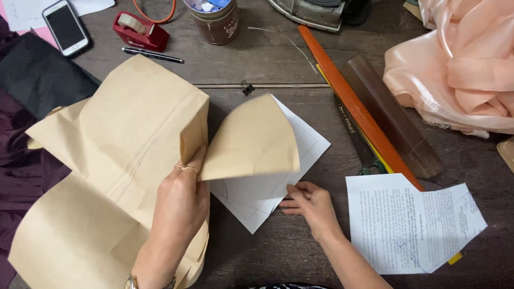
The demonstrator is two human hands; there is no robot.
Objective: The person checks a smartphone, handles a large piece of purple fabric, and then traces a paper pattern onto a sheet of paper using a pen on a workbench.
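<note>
At the far left of the bench (278,59), a dark cloth (37,75) lies under a white phone (65,27), with a red tape dispenser (140,31) and a black pen (152,55) just beyond. The big sheet of brown paper (107,160) spreads from that side toward the middle, creased and partly folded over on itself. My left hand (179,200) comes up from below and is closed on it, fingers pinching the paper at the fold where a curved brown flap lifts off to the right; a ring shows on one finger and a watch at my wrist.

Under that raised flap lies the white paper pattern (262,187), flat on the bench with thin pencil lines on it. My right hand (310,206) rests at its lower right edge, fingers together and laid flat, pressing the sheet down rather than gripping anything.

Above, a round tin (217,24) stands near the top edge. Further right, an orange ruler (353,104) and a dark wooden bar (393,118) lie slanted side by side, touching. Below them sit printed white sheets (412,227), and peach satin fabric (460,69) is heaped at the far right.
</note>
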